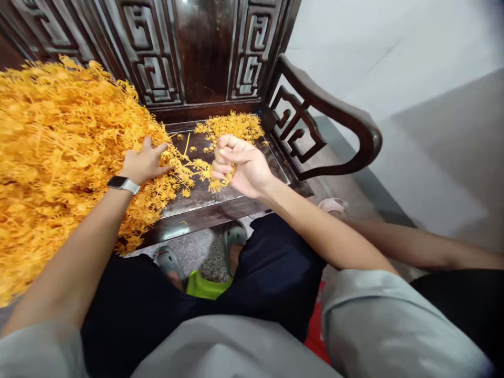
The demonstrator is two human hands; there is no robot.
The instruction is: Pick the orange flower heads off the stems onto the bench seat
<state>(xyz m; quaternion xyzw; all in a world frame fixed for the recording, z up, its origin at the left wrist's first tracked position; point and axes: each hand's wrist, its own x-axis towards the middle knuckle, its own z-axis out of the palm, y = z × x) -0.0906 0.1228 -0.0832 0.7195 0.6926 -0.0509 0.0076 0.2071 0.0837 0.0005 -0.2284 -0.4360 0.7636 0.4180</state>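
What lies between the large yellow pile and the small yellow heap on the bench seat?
In the head view, a thin yellow stem and a few loose yellow bits lie there.

Place: probably a home, a sitting room by its furniture.
Bench (205, 215): dark glossy wood, its tall backrest (205, 52) carved with openwork scrolls along the rear edge, a household piece.
Armrest (348, 108): curved and fretted, at the right end.
Wall (346, 31): plain white, with a grey band (374, 190) at its foot, beyond the right end.
Floor (208, 252): speckled, terrazzo-like, below the front edge.
Clogs (168, 258): grey-green, casual wear, by the front edge.
Yellow sprigs (71, 157): a large heap lying straight on this furniture, over its left end.
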